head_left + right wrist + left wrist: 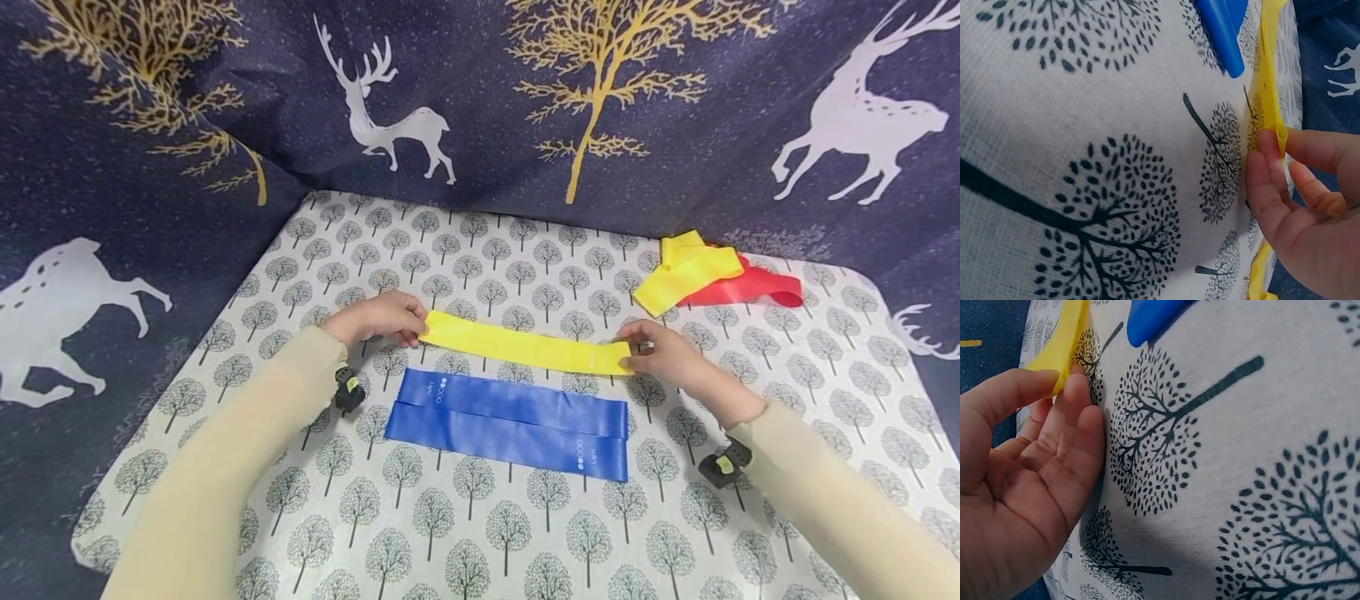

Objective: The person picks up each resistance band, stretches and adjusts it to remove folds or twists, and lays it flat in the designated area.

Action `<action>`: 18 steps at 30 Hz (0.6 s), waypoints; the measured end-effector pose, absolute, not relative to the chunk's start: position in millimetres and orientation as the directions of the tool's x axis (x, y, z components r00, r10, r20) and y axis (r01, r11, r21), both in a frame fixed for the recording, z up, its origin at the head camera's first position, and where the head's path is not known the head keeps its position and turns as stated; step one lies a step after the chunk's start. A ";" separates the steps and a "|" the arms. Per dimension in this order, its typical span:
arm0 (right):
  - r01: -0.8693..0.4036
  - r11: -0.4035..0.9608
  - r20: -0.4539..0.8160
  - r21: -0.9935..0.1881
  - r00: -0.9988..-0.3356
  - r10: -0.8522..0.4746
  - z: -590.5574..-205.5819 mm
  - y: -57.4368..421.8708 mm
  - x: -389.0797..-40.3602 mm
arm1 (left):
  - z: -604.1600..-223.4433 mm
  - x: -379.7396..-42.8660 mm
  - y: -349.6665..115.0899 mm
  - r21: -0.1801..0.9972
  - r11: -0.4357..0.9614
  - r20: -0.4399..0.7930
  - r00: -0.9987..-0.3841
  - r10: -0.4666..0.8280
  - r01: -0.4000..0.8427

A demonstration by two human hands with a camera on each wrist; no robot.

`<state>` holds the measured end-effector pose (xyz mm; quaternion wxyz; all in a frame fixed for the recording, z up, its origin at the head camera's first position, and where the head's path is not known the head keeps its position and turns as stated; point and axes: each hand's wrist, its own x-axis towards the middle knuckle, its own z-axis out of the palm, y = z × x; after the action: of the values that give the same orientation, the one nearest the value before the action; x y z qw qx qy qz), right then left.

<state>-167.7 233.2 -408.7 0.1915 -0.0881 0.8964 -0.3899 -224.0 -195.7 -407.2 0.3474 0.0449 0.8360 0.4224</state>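
A yellow resistance band [525, 343] is stretched out flat between both hands, just beyond two blue resistance bands. My left hand [386, 318] pinches its left end between thumb and fingers; the left wrist view shows that yellow end [1067, 347] in the fingertips. At the other end, my right hand [660, 357] pinches the band, and the right wrist view shows the folded yellow edge [1272, 81] between thumb and fingers. Nearer to me lie the blue bands [510, 425], one partly over the other, with white "Light" print at opposite ends.
At the back right, another yellow band [690, 271] lies crumpled over a red band [757, 287]. A white cloth with printed trees [337, 533] covers the table. Dark fabric with deer and trees [480, 100] hangs behind and at the left.
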 end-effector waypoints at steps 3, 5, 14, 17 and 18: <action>0.000 0.662 -0.272 -0.750 -0.912 -0.309 -411.7 233.5 -167.4 | -406.5 -222.4 -195.5 0.732 0.660 -0.520 -0.765 0.380 -0.170; 0.009 0.657 -0.275 -0.753 -0.913 -0.303 -412.1 233.2 -166.7 | -405.1 -221.6 -195.7 0.724 0.677 -0.507 -0.769 0.388 -0.136; 0.001 0.699 -0.311 -0.715 -0.896 -0.317 -410.6 231.8 -164.1 | -404.9 -219.4 -200.0 0.710 0.681 -0.572 -0.713 0.406 -0.182; 0.012 0.687 -0.335 -0.726 -0.879 -0.339 -409.2 231.3 -163.3 | -403.7 -218.5 -200.7 0.706 0.675 -0.594 -0.698 0.399 -0.215; 0.020 0.682 -0.344 -0.731 -0.874 -0.343 -408.7 231.2 -162.8 | -403.1 -217.9 -200.6 0.703 0.676 -0.598 -0.697 0.395 -0.220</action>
<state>-162.8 231.2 -408.7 0.2339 -0.0909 0.8868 -0.3880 -217.9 -200.6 -403.1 0.3857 0.0526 0.8302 0.3990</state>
